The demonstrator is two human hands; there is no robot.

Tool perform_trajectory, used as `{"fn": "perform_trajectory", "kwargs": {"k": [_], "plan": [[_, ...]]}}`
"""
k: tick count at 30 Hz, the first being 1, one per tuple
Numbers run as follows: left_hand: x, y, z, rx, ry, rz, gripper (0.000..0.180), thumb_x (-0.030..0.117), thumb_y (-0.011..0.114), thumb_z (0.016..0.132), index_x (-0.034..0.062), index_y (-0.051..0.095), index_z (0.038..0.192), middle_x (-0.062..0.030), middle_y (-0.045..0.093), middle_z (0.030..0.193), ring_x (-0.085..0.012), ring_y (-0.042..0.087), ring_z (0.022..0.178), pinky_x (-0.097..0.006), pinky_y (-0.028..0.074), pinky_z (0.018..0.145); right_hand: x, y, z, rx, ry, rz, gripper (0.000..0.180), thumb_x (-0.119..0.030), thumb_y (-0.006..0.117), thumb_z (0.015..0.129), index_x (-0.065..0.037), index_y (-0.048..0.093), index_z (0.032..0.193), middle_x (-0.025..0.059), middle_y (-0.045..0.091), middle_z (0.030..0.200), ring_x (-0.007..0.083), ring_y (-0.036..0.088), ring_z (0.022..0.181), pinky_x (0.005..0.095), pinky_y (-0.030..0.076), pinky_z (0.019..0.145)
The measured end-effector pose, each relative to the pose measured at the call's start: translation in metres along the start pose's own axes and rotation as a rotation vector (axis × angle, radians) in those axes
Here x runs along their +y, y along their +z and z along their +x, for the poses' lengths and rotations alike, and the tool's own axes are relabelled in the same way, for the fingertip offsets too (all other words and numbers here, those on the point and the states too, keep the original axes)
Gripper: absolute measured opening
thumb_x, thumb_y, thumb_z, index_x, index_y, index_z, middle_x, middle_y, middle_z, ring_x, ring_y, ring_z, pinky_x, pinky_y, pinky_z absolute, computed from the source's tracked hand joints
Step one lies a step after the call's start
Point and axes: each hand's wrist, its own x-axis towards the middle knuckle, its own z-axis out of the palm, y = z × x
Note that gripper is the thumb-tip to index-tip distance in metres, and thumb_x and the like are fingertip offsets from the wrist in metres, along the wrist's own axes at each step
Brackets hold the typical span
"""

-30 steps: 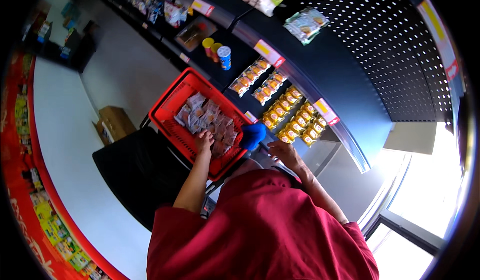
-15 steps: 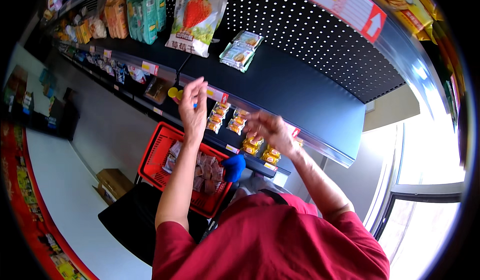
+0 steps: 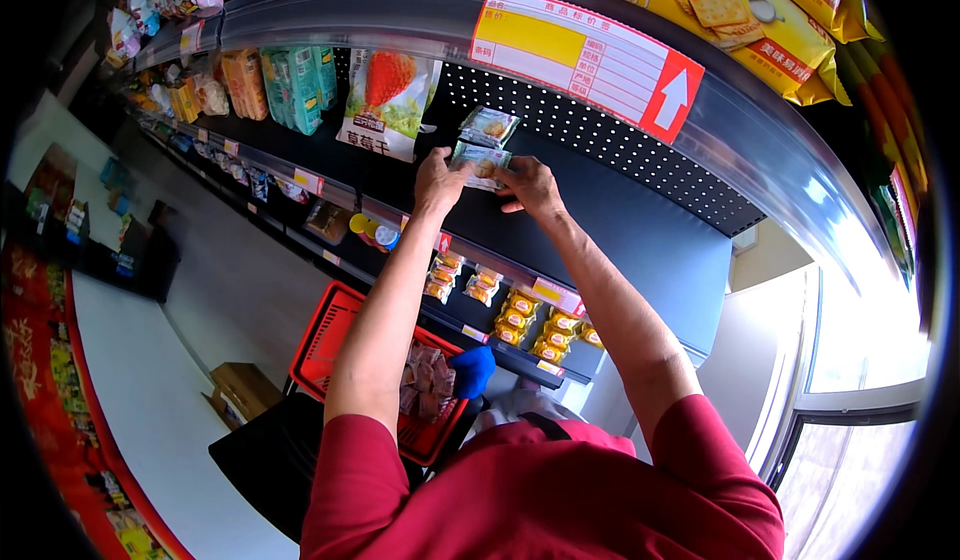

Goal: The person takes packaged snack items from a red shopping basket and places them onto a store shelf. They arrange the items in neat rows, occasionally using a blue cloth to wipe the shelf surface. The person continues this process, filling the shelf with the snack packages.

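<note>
Both left hand [image 3: 440, 182] and right hand [image 3: 535, 190] at pale green packets [image 3: 490, 125]

Gripping the nearer packet [image 3: 483, 161] between the fingers [image 3: 519, 173] of both, upper centre of the frame, over a black shelf [image 3: 620, 235]. Just left, a strawberry-printed pouch [image 3: 388, 105]. Toward the upper right, a price label [image 3: 585, 65] and yellow cracker packs [image 3: 715, 25]. Lower centre, a red basket [image 3: 320, 338] with small packets [image 3: 430, 375] inside.

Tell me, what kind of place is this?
It looks like a shop, probably a small grocery or snack store. You can see yellow cracker packets on display, a big shelf price label and a red shopping basket.
</note>
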Motion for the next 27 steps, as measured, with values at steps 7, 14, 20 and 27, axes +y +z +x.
{"fn": "perform_trajectory", "kwargs": {"k": [7, 14, 20, 27], "plan": [[0.028, -0.032, -0.036, -0.321, -0.251, -0.474, 0.041, 0.027, 0.083, 0.083, 0.0065, 0.07, 0.116, -0.0025, 0.072, 0.103, -0.0104, 0.067, 0.093, -0.028, 0.053, 0.078, 0.002, -0.01, -0.024, -0.084, -0.065, 0.143, 0.055, -0.024, 0.077, 0.091, 0.008, 0.057, 0.132, 0.0155, 0.07, 0.113, 0.0203, 0.071, 0.096, 0.0314, 0.063, 0.066], [0.052, -0.072, -0.142, -0.254, -0.107, -0.96, 0.049, 0.018, 0.084, 0.083, 0.0051, 0.058, 0.123, -0.0057, 0.07, 0.11, -0.0137, 0.067, 0.1, -0.031, 0.056, 0.084, -0.043, -0.018, -0.121, -0.266, -0.114, 0.109, 0.049, -0.03, 0.076, 0.091, 0.004, 0.063, 0.124, 0.0118, 0.071, 0.108, 0.0197, 0.069, 0.099, 0.0301, 0.057, 0.079], [-0.004, -0.076, -0.278, -0.075, -0.254, -1.165, 0.05, 0.011, 0.077, 0.088, 0.0038, 0.051, 0.129, -0.0083, 0.065, 0.119, -0.0159, 0.063, 0.112, -0.033, 0.051, 0.097, 0.006, 0.022, -0.189, -0.481, -0.081, -0.046, 0.032, -0.013, 0.077, 0.09, 0.004, 0.063, 0.113, 0.0095, 0.069, 0.098, 0.015, 0.066, 0.089, 0.0313, 0.056, 0.08], [-0.143, -0.056, -0.406, 0.318, -0.989, -1.184, 0.039, 0.022, 0.082, 0.082, 0.011, 0.065, 0.115, -0.004, 0.069, 0.111, -0.0167, 0.066, 0.105, -0.034, 0.057, 0.084, 0.122, 0.058, -0.253, -0.69, -0.058, -0.384, 0.034, -0.016, 0.072, 0.093, -0.001, 0.065, 0.124, 0.0157, 0.071, 0.106, 0.0249, 0.071, 0.094, 0.037, 0.057, 0.085]]}}
